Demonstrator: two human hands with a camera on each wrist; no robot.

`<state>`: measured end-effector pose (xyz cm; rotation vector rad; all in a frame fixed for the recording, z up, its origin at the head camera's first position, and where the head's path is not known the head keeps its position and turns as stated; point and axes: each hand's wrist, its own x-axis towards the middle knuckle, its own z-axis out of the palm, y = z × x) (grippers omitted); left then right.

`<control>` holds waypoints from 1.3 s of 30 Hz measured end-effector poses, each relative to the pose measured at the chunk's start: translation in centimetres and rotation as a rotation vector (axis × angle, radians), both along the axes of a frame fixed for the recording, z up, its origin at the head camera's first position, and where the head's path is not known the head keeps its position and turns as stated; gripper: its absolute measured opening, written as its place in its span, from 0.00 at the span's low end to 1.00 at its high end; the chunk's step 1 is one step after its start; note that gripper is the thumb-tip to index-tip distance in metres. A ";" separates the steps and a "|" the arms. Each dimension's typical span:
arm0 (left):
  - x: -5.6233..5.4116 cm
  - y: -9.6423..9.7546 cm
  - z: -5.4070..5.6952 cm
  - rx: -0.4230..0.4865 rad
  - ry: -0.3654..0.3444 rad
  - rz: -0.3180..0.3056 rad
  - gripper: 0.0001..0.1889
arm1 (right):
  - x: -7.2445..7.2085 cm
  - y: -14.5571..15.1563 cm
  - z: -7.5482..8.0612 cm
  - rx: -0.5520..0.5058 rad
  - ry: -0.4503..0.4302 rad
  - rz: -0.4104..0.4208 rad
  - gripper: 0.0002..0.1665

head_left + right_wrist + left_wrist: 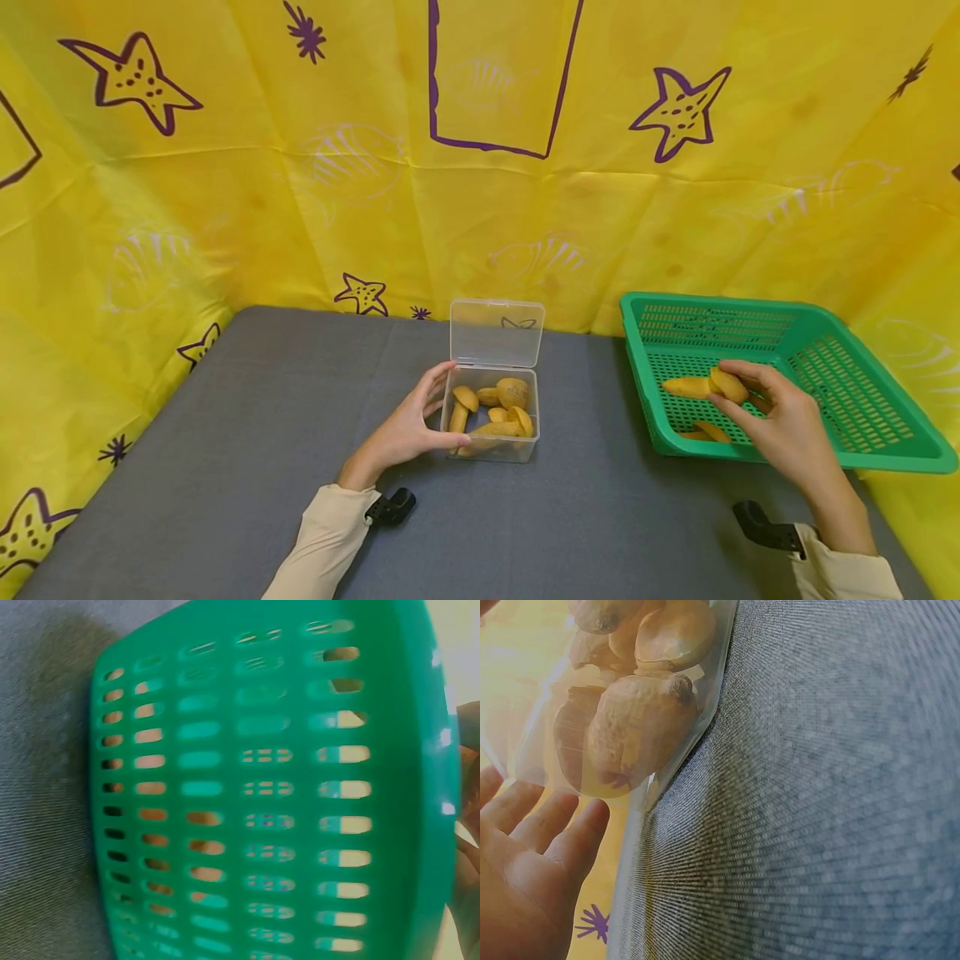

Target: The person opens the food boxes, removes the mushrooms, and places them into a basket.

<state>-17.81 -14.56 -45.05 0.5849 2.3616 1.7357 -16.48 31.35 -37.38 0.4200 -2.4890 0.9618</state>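
My right hand (pixel 783 421) pinches a brown mushroom (pixel 686 387) by its cap between thumb and fingers, over the near left part of the green basket (pixel 885 400). Its stem points left. Another mushroom (pixel 711 431) lies below it, partly hidden by the basket's near rim. My left hand (pixel 408 425) holds a clear plastic box (pixel 531 450) at its left side, with the thumb on the front rim and the fingers toward the back corner. Several mushrooms (pixel 641 735) lie inside the box. In the right wrist view, the basket wall hides most of the right hand (pixel 469 780).
The box's hinged lid (pixel 497 335) stands upright at its back. A grey cloth (pixel 592 508) covers the table, and a yellow curtain (pixel 480 208) with starfish and fish drawings hangs behind and at both sides. The basket sits at the right end of the table.
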 end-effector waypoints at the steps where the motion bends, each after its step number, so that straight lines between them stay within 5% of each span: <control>1: 0.0 0.0 0.0 0.000 -0.001 -0.001 0.56 | -0.1 0.1 -0.2 0.009 -0.008 0.001 0.28; 23: -0.2 -0.1 -0.2 0.000 0.011 -0.005 0.56 | -2.3 0.2 -1.0 0.185 -0.291 0.059 0.22; 39: -0.3 -0.2 -0.3 0.004 0.005 -0.008 0.56 | -3.3 0.3 -1.4 0.281 -0.388 0.126 0.24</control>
